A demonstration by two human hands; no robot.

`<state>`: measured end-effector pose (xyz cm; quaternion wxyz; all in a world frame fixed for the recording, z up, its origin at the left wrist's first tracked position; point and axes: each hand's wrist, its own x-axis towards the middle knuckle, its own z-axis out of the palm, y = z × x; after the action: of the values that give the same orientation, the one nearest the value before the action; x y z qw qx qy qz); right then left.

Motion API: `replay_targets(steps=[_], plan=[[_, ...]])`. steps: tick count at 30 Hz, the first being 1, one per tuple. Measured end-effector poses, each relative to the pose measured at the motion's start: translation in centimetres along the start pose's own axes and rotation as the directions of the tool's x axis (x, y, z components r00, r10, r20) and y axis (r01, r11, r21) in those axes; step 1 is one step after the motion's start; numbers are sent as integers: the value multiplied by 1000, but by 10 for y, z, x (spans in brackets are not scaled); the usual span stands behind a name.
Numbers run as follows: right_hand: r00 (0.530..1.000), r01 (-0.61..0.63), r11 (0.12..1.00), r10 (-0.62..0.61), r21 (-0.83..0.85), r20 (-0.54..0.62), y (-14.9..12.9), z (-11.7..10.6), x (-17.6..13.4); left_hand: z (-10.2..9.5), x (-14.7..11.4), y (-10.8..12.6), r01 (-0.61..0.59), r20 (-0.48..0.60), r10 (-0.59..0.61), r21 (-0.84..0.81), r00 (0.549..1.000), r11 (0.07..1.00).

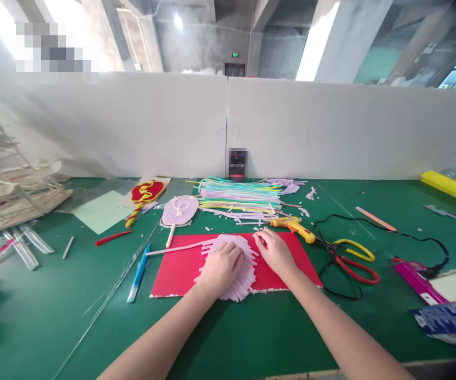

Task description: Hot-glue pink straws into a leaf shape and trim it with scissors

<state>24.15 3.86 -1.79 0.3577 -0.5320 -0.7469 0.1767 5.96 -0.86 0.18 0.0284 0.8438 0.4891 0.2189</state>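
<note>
A roundish patch of lilac pipe cleaners [246, 282], laid side by side with uneven ends, lies on a red sheet [180, 277]. My left hand [222, 264] presses down on the patch with its fingers bent and close together, hiding its middle. One long lilac pipe cleaner [180, 247] sticks out to the left from the patch's upper edge. Just right of the patch, over the red sheet, my right hand [273, 250] is closed in a pinch; whatever sits between its fingertips is too small to name.
Behind the sheet lie bundled pipe cleaners [239, 196], a lilac fan shape [179, 211] and a red-yellow fan [148, 192]. A yellow glue gun [293, 227], scissors [357, 261] and a black cord [418, 237] lie right. A blue pen [139, 274] is left.
</note>
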Motion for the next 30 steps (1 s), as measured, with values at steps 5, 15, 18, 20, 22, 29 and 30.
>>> replay_targets(steps=[5,15,18,20,22,29,30], plan=[[975,-211,968,198,138,105,-5,14,21,-9,-4,-1,-7,-8,6,-63,1000,998],[946,-254,915,168,315,276,-17,11,15,-20,-8,-10,-163,35,175,-231,984,959],[936,-242,899,117,366,332,-20,7,12,-24,-9,-10,-190,-1,198,-292,980,937],[931,-241,876,88,417,355,-22,3,12,-26,-11,-12,-193,-60,184,-325,981,926],[936,-243,842,74,482,343,-23,-2,12,-29,-12,-15,-176,-161,125,-355,979,918],[975,-204,689,210,696,78,-16,-6,18,-33,-14,-37,-12,-550,-419,-616,723,788],[972,-184,671,233,718,31,-15,-4,20,-32,-12,-40,-2,-537,-497,-680,682,733]])
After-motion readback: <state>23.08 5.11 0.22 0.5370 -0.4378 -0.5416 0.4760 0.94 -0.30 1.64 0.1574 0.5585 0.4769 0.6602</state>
